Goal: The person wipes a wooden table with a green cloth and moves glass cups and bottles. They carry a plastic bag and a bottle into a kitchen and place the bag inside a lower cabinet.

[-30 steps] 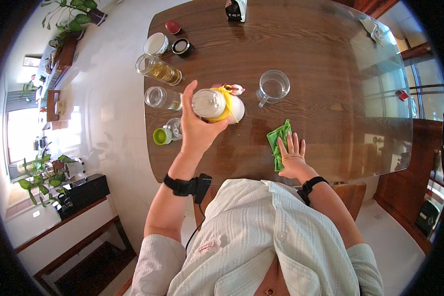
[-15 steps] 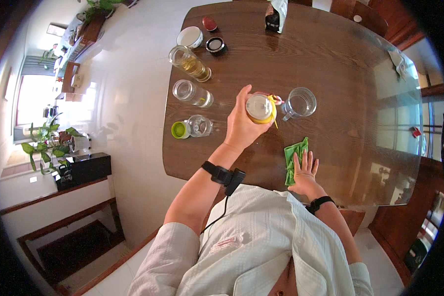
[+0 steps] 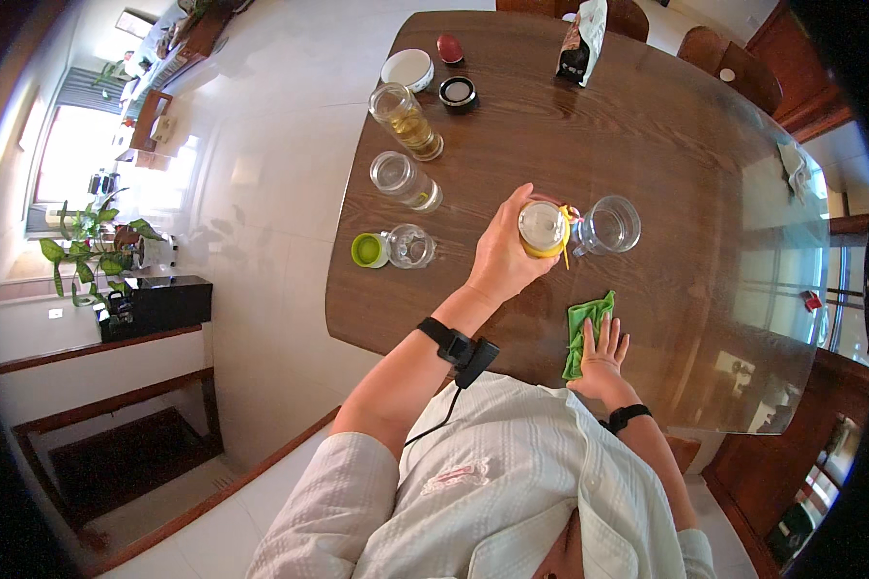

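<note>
My left hand is closed around a cup with a pale, clear top and a yellow band with a loose yellow end at its side. Just right of it stands a clear glass mug, close to the cup. Nearer to me, my right hand lies flat with its fingers spread, partly on a folded green cloth. The cloth rests on the brown table.
Along the table's left side stand a clear jar by a green lid, a glass jar, a tall glass with yellowish liquid, a white bowl, a black lid and a red object. A bag stands farther back.
The whole view has shifted, so the table and its things sit farther right and mostly lower. Both hands keep their holds, with the left still around the cup and the right still on the cloth.
</note>
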Demonstrator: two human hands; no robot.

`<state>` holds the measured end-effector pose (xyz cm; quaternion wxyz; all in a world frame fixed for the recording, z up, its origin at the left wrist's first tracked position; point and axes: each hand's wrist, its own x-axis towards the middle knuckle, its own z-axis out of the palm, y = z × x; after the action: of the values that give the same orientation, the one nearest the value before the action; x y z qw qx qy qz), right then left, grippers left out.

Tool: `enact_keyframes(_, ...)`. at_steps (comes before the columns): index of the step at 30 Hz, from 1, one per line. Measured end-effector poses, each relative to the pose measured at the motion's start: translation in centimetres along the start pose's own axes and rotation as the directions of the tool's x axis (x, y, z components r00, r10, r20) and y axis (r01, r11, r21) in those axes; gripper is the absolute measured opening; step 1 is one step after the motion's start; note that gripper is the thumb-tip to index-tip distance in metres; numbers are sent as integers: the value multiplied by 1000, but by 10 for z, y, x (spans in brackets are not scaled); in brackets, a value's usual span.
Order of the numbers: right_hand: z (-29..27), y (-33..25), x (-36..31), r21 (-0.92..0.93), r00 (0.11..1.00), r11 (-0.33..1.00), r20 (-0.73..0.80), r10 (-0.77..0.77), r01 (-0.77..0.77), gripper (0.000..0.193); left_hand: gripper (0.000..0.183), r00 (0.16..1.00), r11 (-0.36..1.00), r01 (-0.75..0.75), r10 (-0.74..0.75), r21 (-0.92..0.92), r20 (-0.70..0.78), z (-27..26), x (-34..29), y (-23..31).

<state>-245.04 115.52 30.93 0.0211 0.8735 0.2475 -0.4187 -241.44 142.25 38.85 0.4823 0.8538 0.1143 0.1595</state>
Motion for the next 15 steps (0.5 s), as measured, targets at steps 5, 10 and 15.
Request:
enact_keyframes(5, 0, 2, -2, -3, 1000, 1000, -13, 4, -4, 134, 97, 992, 997, 71, -68, -26, 104, -4, -2, 0)
enact_keyframes(10, 8, 5, -1, 8, 997, 999, -68, -32, 32, 133, 91, 995, 999, 32, -34, 17, 93, -4, -3, -3)
enact_keyframes(15, -1, -1, -4, 28, 999, 1000, -50, -8, 10, 130, 83, 998, 1000, 15, -17, 27, 62, -3, -1, -7)
